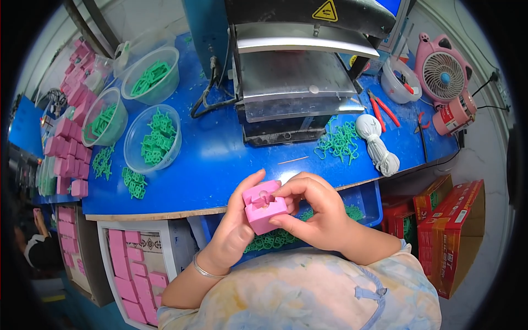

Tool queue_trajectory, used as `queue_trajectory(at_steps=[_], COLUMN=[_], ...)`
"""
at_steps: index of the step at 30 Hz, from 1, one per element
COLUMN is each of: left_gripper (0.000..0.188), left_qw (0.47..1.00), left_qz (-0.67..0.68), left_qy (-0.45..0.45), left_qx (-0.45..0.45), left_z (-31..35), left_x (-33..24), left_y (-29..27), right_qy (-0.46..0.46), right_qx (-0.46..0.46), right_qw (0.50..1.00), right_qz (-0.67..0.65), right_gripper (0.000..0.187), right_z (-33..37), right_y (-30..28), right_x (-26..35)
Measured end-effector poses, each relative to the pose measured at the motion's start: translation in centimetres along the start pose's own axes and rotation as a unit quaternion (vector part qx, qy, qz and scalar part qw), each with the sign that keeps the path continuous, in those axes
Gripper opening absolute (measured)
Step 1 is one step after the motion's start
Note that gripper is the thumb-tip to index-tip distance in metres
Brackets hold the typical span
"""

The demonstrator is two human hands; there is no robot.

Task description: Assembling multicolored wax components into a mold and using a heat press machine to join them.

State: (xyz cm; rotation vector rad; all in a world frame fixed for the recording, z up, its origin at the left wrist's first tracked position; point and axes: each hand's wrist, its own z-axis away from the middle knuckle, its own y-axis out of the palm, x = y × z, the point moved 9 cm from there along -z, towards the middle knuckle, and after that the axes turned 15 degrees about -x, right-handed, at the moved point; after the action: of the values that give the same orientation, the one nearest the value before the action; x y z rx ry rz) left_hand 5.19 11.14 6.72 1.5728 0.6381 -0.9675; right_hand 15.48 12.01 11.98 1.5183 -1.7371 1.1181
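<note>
A pink block [265, 215] with a notched hollow in its top is held between my two hands, just in front of the table's near edge. My left hand [231, 225] cups its left side, thumb and fingers closed round it. With thumb and fingertips, my right hand [314, 212] grips the block's right side and upper rim; some of those fingers are curled out of sight. Beneath the hands a blue tray [374, 203] of small green pieces [275, 240] shows in part.
A press-like machine [300, 82] stands at the table's back. Bowls of green pieces [159, 137] and stacked pink blocks [69, 148] are at left. Red-handled pliers [384, 110], a white cord bundle [378, 146] and a pink fan [444, 69] are at right. Red cartons [451, 236] stand lower right.
</note>
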Motion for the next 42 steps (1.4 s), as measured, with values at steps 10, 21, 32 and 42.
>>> queue_trajectory(at_steps=[10, 21, 32, 42], left_gripper=[0.061, 0.071, 0.088, 0.099], left_qw=[0.995, 0.617, 0.731, 0.757], left_qz=[-0.075, -0.761, -0.670, -0.589], left_qy=[0.058, 0.197, 0.116, 0.284], left_qx=[-0.032, -0.047, 0.057, -0.008], left_z=[0.5, -1.2, 0.0, -0.6], left_x=[-0.8, -7.0, -7.1, -8.7], left_y=[-0.4, -1.5, -3.6, 5.8], right_qy=[0.028, 0.326, 0.413, 0.474], right_qx=[0.022, -0.061, 0.123, 0.230], right_qw=[0.996, 0.859, 0.702, 0.775], right_qz=[-0.077, -0.389, -0.567, -0.348], right_gripper=[0.042, 0.050, 0.058, 0.064], right_z=[-0.2, -5.1, 3.5, 6.8], right_y=[0.7, -3.1, -2.3, -0.4], right_x=[-1.5, -6.7, -0.8, -1.6])
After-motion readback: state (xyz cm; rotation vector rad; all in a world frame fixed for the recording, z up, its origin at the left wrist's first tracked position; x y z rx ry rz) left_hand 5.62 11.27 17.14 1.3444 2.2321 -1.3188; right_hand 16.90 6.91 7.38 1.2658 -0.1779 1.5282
